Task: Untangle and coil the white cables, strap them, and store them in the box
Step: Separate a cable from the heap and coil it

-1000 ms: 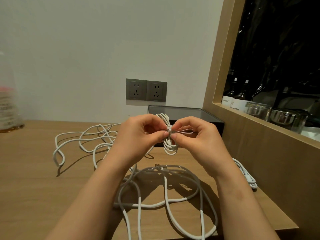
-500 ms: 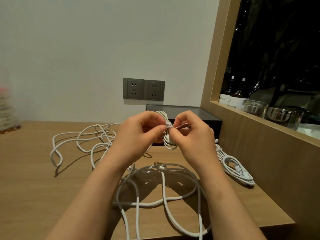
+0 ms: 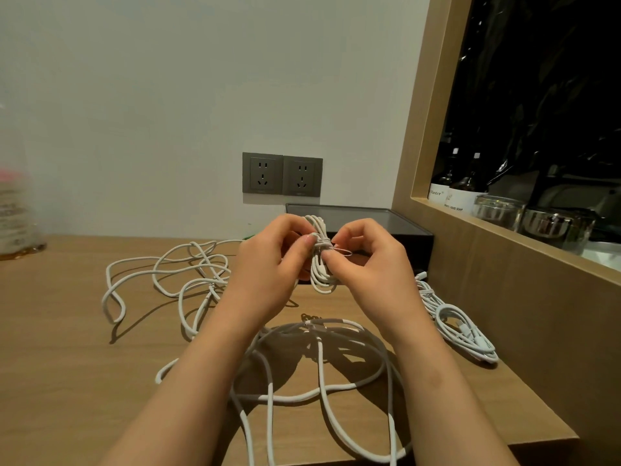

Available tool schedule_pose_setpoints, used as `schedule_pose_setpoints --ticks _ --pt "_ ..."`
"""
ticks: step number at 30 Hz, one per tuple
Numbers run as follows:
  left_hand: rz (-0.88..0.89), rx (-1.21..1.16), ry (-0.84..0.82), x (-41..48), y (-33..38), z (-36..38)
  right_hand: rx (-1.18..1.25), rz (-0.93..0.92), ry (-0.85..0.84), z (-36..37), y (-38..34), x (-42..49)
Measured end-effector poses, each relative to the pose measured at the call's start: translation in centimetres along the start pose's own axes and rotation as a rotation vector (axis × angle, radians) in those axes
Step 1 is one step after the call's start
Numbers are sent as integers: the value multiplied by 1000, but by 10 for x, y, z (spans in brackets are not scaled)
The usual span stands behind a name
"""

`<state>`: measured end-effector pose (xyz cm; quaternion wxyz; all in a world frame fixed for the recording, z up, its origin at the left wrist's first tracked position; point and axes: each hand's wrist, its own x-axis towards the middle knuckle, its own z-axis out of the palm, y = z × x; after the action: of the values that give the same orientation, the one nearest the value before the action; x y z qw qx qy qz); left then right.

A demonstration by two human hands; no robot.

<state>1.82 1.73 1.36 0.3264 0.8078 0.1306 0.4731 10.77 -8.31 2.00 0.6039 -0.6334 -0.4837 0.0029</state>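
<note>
Hanging upright in the air near frame centre, above the table [image 3: 67,364] and just in front of the black box [image 3: 386,222]: a small coiled white cable [image 3: 322,277]. Gripping its waist from 9 o'clock: the left hand [image 3: 268,264], thumb and fingers curled round the strands. Pinching a thin strap [image 3: 342,252] at that waist from 3 o'clock: the right hand [image 3: 368,264], fingertips drawn narrow on it.

Covering the coil's middle with both hands, exposing only the top and bottom loops. Not showing whether the strap is fastened, being too thin and partly behind the fingertips. Hiding part of the box's near wall behind the hands; showing its inside only as a flat dark surface, contents unreadable.

Lying at 9 o'clock from the coil: a loose tangled cable [image 3: 188,274], spreading over the table. Lying at 6 o'clock: wide cable loops [image 3: 321,375], passing under both forearms and running off the bottom edge. Resting at 4 o'clock, beside the wooden ledge [image 3: 504,264]: a bundled cable [image 3: 460,327], its binding hard to make out.

Sitting at 12 o'clock on the wall: two grey sockets [image 3: 282,174]. Standing at 2 o'clock behind the ledge: dark bottles [image 3: 453,186] with white labels and glass jars [image 3: 497,210]. Being cut off at the far 9 o'clock edge: a blurred clear container [image 3: 13,213].
</note>
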Motion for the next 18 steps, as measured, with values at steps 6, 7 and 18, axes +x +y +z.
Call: schedule_pose_setpoints --ticks 6,7,18 --pt "-294 -313 143 3 7 4 199 116 -22 4 0 0" --pt "-357 -422 165 4 8 5 285 144 -9 4 0 0" --pt "-816 -1240 264 9 13 5 914 405 -16 -1 1 2"
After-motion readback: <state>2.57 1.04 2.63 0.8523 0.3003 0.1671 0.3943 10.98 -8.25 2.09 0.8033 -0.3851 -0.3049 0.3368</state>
